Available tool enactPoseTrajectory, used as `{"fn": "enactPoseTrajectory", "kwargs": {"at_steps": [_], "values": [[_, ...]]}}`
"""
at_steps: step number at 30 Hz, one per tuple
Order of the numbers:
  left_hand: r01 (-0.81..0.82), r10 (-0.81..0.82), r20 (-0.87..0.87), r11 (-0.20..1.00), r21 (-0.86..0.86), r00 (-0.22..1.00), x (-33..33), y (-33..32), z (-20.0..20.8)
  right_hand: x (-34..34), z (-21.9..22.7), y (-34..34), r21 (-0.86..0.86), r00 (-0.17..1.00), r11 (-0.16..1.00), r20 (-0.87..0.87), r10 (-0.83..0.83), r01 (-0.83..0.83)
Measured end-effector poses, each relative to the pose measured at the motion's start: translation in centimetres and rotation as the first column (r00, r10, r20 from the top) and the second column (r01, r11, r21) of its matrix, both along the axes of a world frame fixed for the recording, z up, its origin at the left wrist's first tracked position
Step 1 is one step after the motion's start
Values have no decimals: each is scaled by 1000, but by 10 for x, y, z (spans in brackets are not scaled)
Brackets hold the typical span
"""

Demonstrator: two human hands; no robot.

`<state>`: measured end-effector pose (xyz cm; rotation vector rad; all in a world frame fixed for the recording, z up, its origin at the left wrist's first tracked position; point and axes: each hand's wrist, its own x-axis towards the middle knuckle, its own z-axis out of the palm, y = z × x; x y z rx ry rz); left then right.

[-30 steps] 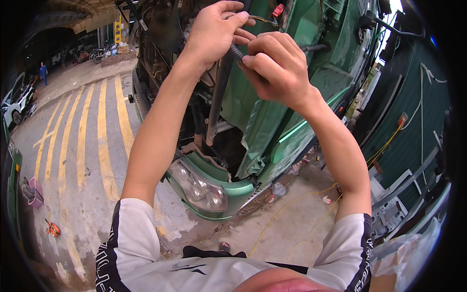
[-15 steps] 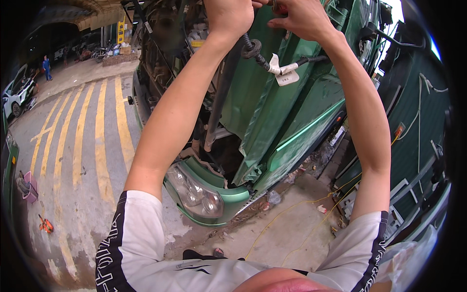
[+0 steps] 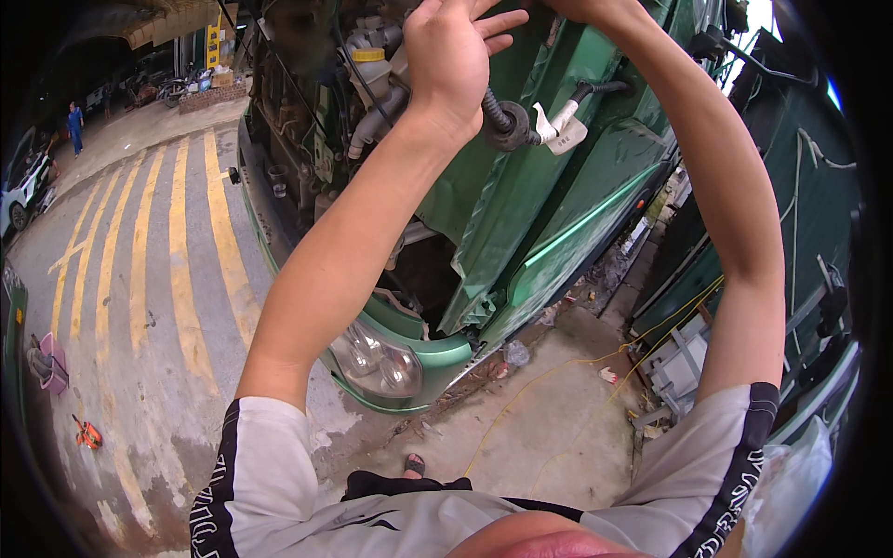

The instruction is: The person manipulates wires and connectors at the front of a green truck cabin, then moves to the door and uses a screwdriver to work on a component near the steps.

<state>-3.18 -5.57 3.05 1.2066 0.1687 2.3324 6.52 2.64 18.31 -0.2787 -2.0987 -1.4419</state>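
Note:
My left hand (image 3: 453, 65) is raised at the top of the view beside the green vehicle body panel (image 3: 530, 177). Some of its fingers are stretched out and apart; the rest run past the upper edge. My right hand (image 3: 581, 7) is mostly cut off by the upper edge, its fingers hidden. Just below the left hand hangs a black corrugated wiring harness (image 3: 498, 110) with a round rubber grommet (image 3: 509, 128). A white label tag (image 3: 565, 138) is wrapped on it, and its far end enters the green panel.
The exposed engine bay holds a yellow-capped reservoir (image 3: 369, 67). Below sits a headlight (image 3: 372, 363) in the green bumper. Yellow cables (image 3: 549, 381) cross the ground. A pink bucket (image 3: 53, 363) and an orange tool (image 3: 88, 433) lie at left. A person in blue (image 3: 75, 127) stands far back.
My left hand's fingers have spread. My right hand has moved up, partly out of view. The view has shifted, and the harness with its tag appears slightly higher and more to the right.

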Motion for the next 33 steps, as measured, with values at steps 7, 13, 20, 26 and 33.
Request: {"fn": "enactPoseTrajectory", "kwargs": {"at_steps": [7,13,20,26,33], "values": [[-39,34,-73,997,-63,997,8,-17,-37,3,-6,18,-60,973,972,43,228,-226],[-325,329,-151,944,51,932,1,1,-18,-5,-5,-14,73,995,997,102,-2,-5],[-410,442,-233,895,174,866,19,-4,-7,-4,1,-42,-106,959,957,-61,-276,268],[-255,241,-212,966,-42,947,1,-4,-8,-18,17,-40,-86,907,905,-27,-420,417],[-304,293,-393,952,35,872,-16,-6,-24,-17,17,-25,-41,925,925,56,-376,379]]}}
